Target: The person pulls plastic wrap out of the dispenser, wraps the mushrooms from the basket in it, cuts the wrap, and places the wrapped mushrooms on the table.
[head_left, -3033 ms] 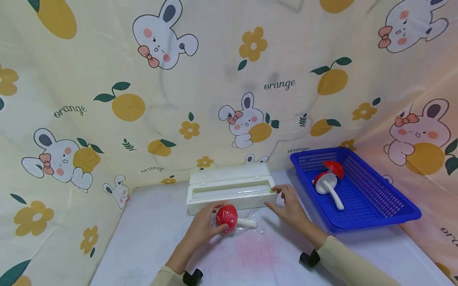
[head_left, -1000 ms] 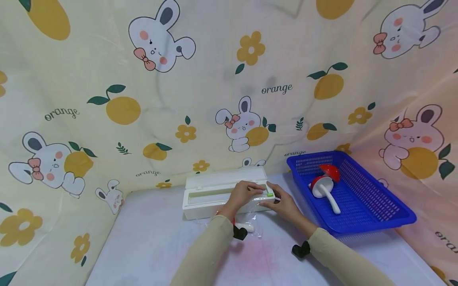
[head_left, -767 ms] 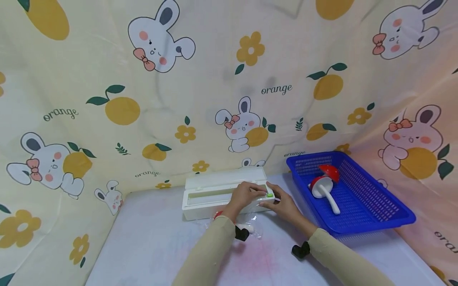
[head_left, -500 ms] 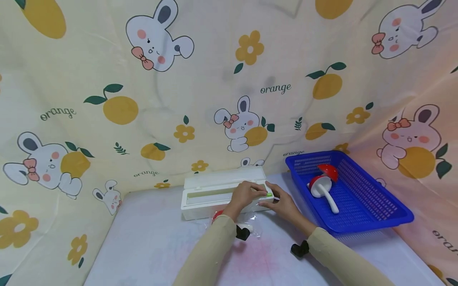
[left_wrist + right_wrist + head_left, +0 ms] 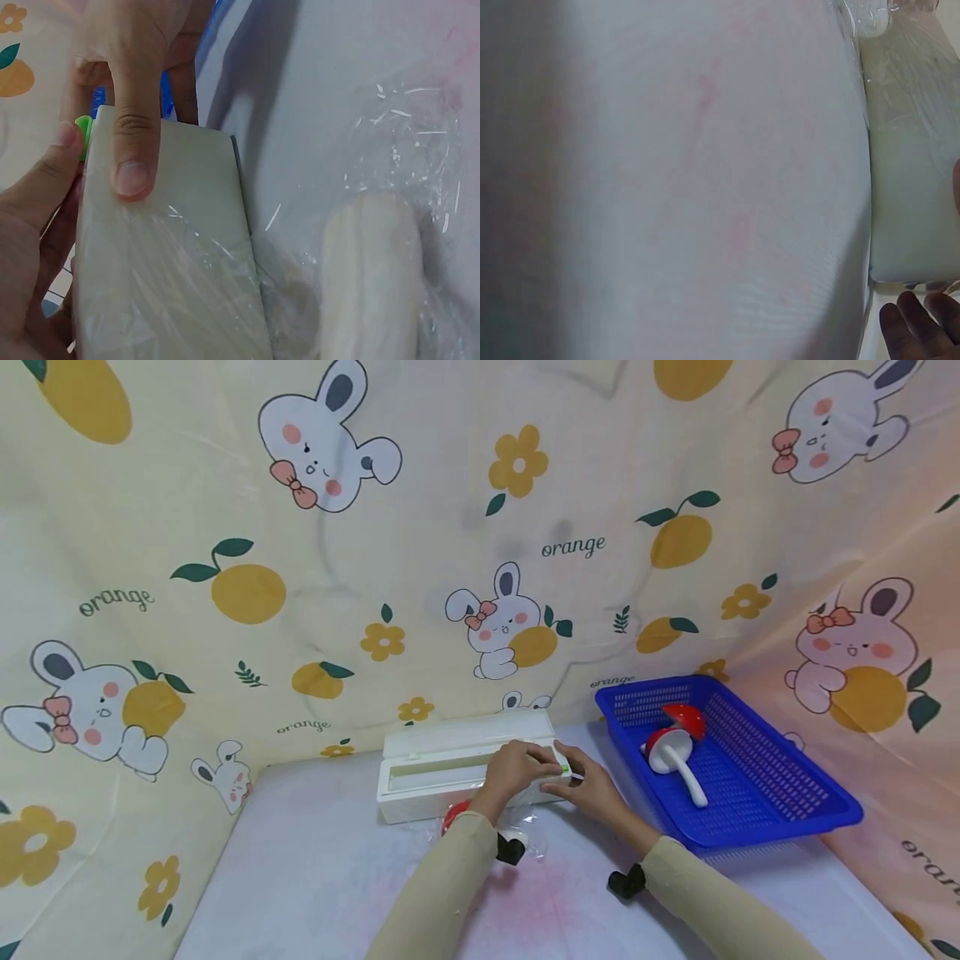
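Pinching green tab point(image 5: 83, 139) with left fingers point(image 5: 537, 752), no longer holding red-capped mushroom point(image 5: 454, 815); gripping right end of white box point(image 5: 420, 809) with right fingers point(image 5: 575, 756).

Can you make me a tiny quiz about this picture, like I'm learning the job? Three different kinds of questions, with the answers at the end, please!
1. Pick one: What colour is the small piece right by the person's left hand, at the end of the long, white plastic box?
A) red
B) green
C) blue

2. Count: How many shiny red mushroom caps show in the blue, rectangular plastic basket with holes?

3. True or false: The white box's lid is shut.

Key:
1. B, green.
2. Two. One has a white stem showing.
3. False. The lid is open, at the back of the box.
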### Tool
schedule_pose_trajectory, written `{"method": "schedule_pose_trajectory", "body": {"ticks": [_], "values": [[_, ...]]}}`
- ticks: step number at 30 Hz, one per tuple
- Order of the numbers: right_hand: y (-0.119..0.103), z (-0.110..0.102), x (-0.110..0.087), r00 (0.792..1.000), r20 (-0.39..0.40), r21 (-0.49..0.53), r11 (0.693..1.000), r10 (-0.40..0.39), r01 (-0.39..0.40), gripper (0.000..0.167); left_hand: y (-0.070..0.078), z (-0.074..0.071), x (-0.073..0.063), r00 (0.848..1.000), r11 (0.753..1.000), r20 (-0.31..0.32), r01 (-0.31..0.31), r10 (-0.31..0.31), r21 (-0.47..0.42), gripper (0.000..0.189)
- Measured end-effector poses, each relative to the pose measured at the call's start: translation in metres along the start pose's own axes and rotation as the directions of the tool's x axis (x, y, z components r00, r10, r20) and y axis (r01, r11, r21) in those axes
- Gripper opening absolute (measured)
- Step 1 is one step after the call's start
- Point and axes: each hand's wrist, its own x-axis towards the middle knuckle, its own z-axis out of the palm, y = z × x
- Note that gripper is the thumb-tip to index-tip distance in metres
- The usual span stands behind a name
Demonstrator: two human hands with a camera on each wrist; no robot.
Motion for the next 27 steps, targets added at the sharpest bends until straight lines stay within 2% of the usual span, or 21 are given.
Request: {"method": "schedule_pose_trajectory", "body": {"ticks": [5, 14, 21, 27], "values": [[0.000, 0.001, 0.001, 1.000, 0.002, 0.014, 1.000, -0.003, 0.003, 0.093, -0.005, -0.002, 0.002, 1.000, 1.000, 0.007, -0.020, 0.020, -0.004, 0.016], [0.001, 0.001, 0.002, 1.000, 0.008, 0.005, 1.000, -0.019, 0.019, 0.094, -0.010, -0.012, 0.003, 0.997, 0.997, 0.051, -0.056, 0.053, 0.059, 0.018], [0.001, 0.002, 0.002, 0.999, 0.004, 0.058, 0.998, -0.035, 0.035, 0.092, -0.013, -0.021, 0.000, 0.993, 0.993, 0.067, -0.100, 0.096, 0.056, 0.014], [0.002, 0.000, 0.001, 0.998, 0.000, 0.049, 0.997, -0.060, 0.060, 0.090, -0.013, -0.026, 0.000, 0.993, 0.990, 0.077, -0.093, 0.085, 0.108, 0.012]]}}
